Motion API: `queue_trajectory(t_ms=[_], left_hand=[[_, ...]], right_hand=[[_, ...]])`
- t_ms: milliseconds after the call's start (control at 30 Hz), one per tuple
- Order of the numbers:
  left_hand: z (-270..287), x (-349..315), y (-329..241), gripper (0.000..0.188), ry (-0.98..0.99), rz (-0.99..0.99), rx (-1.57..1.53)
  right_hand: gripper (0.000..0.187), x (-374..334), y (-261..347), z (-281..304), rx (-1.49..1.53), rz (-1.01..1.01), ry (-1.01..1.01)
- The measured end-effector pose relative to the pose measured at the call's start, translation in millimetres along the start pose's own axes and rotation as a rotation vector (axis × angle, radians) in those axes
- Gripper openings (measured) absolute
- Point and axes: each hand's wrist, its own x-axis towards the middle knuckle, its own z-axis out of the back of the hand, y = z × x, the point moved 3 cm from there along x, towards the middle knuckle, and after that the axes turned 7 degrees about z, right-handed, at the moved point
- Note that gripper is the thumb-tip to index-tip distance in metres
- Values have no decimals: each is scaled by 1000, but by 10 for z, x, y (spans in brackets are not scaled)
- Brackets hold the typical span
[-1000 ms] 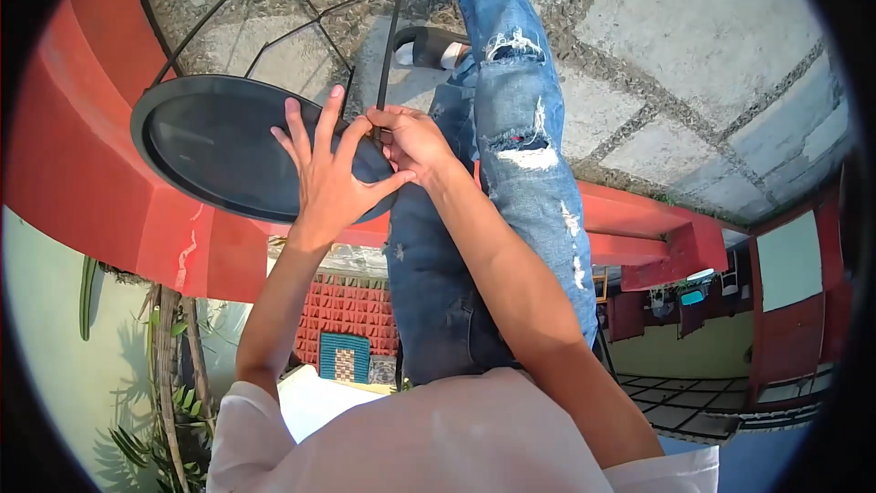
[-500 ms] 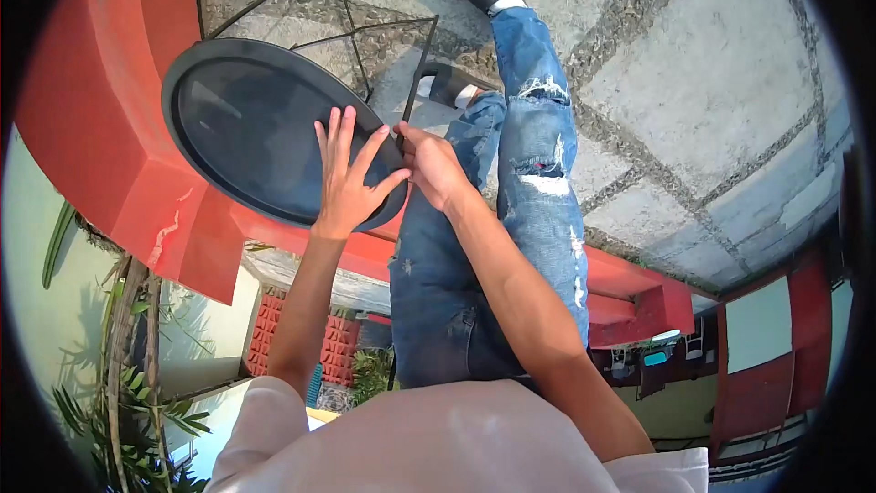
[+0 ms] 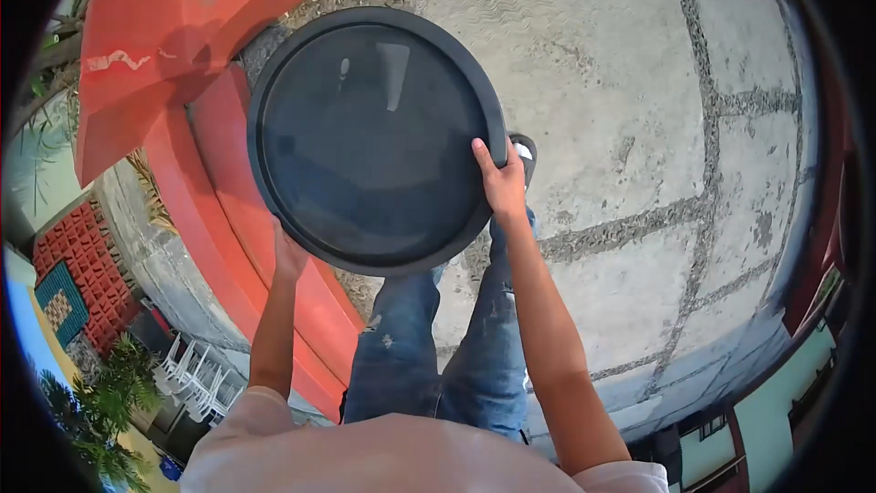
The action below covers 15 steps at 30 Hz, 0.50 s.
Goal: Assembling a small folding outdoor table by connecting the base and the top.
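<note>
A large round black tray [image 3: 374, 146] with a raised rim is held out in front of my legs, its flat inside facing me. My right hand [image 3: 504, 184] grips the right side of the rim, the thumb lying over its top edge. At the lower left of the rim, my left hand [image 3: 290, 251] is closed on the edge, its fingers mostly hidden behind the tray. Beneath the tray show my blue jeans [image 3: 401, 347] and part of one dark sandal [image 3: 525, 157]. The folding stand of thin black rods is out of view.
A low red wall with a ledge [image 3: 233, 219] runs close along my left. Grey paving [image 3: 602, 64] with pebbled strips stretches ahead and right. White stacked chairs [image 3: 196, 379] and green plants [image 3: 114, 402] are at lower left, behind the wall.
The tray has swung up from the left to the middle and is turned more toward me. My right hand has left a thin black rod for the tray's rim; my left hand has moved to its lower-left edge.
</note>
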Motion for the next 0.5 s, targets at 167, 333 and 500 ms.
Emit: queue_trajectory(t_ms=[167, 333, 500], left_hand=[[-117, 174, 211, 72, 56, -110, -458], [-197, 169, 640, 72, -97, -167, -558], [-704, 15, 733, 69, -171, -138, -653]], right_hand=[[36, 47, -160, 28, 4, -34, -3], [43, 256, 38, 71, -47, -42, 63], [40, 619, 287, 236, -142, 3, 110]])
